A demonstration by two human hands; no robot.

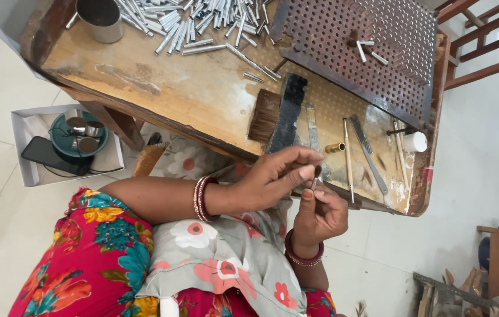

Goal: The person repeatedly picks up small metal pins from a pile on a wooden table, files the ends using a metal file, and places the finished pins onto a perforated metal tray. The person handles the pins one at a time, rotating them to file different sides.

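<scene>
Both hands meet just off the bench's near edge: the right hand [318, 214] pinches a thin silver metal tube [314, 184] upright in closed fingers, while the left hand [276, 176] closes its fingertips on a small dark piece at the tube's top. Looks like a fitting step; seating it needs steady alignment. Behind lie a black-handled bristle brush [276, 114], a short brass tube [335, 148] and a perforated metal tray [402, 64] on the worn wooden workbench [190, 88].

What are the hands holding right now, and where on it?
Both hands pinch one thin metal tube: the right hand grips its lower end, the left hand its upper tip with thumb and fingertips.
</scene>
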